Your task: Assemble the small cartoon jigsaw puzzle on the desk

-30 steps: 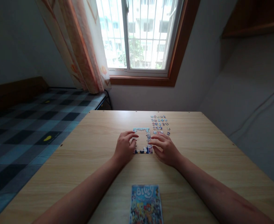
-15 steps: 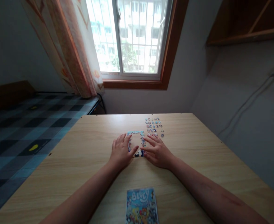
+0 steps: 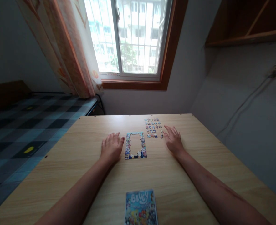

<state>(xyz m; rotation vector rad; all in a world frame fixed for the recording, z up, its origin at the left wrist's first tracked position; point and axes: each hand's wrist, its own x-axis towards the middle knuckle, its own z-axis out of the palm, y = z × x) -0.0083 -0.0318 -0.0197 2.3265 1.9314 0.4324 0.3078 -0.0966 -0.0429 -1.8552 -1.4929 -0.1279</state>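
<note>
A jigsaw puzzle border [image 3: 143, 153], joined into an upright rectangle with a bare middle, lies flat on the wooden table [image 3: 100, 193]. Just left of it rests my left hand [image 3: 112, 146], palm down, fingers stretched and holding nothing. My right hand [image 3: 173, 140] lies farther right, its fingers apart and nothing in them. Between the border and that hand, slightly farther back, loose puzzle pieces [image 3: 153, 127] are spread in rows. The right fingertips are close beside the rightmost pieces.
Near the table's front edge lies a Bluey puzzle box [image 3: 141, 207] with a colourful cover. A bed with a checked sheet [image 3: 34, 125] stands at the left. Behind the table are a window [image 3: 138, 37] and a curtain [image 3: 69, 50]; a wooden shelf [image 3: 248, 39] hangs at right.
Both hands have moved apart, the left one leftward and the right one rightward, off the puzzle border. The whole border and more loose pieces now show.
</note>
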